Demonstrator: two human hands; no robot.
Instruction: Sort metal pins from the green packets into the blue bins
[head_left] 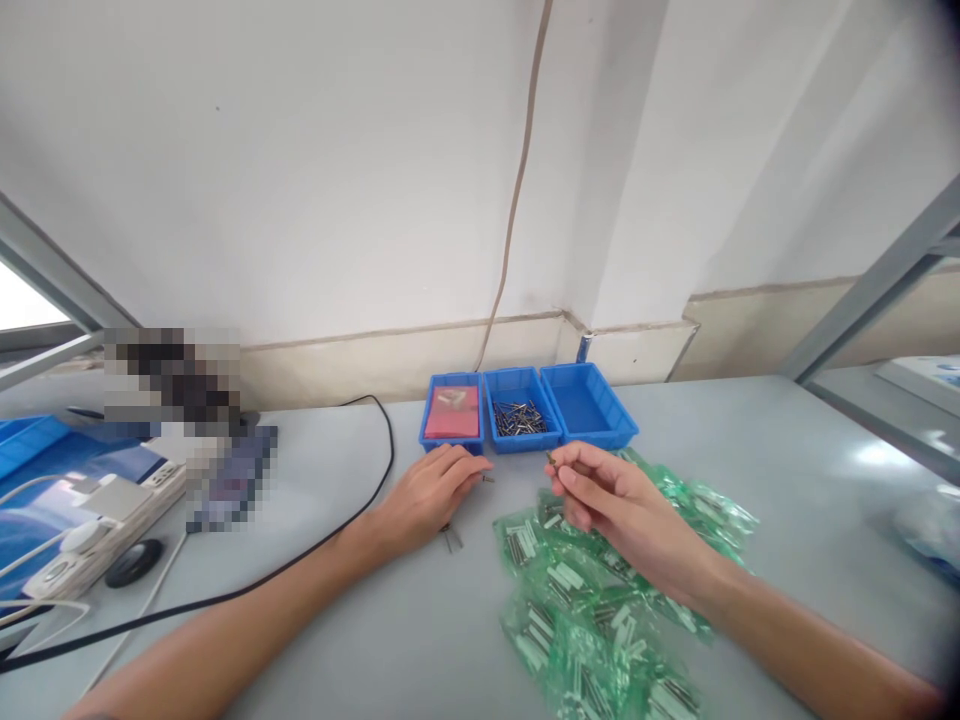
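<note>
My right hand (604,490) pinches a small, slim metal piece (551,459) between thumb and index finger, just in front of the blue bins; it looks like a screw or pin. My left hand (431,495) is bent over the table with its fingers curled. A short metal piece (487,479) shows at its fingertips, and thin metal pieces (451,540) show under the palm. Its grip is partly hidden. Beneath and around my right hand lie several green plastic bags (592,610) holding metal pieces and white strips.
Against the wall stand a blue bin (454,442) with pink packets, a blue bin (525,443) of loose metal pieces, and another blue bin (611,437). A black cable (315,540) crosses the left side, near a power strip (97,530) and a black mouse (133,563).
</note>
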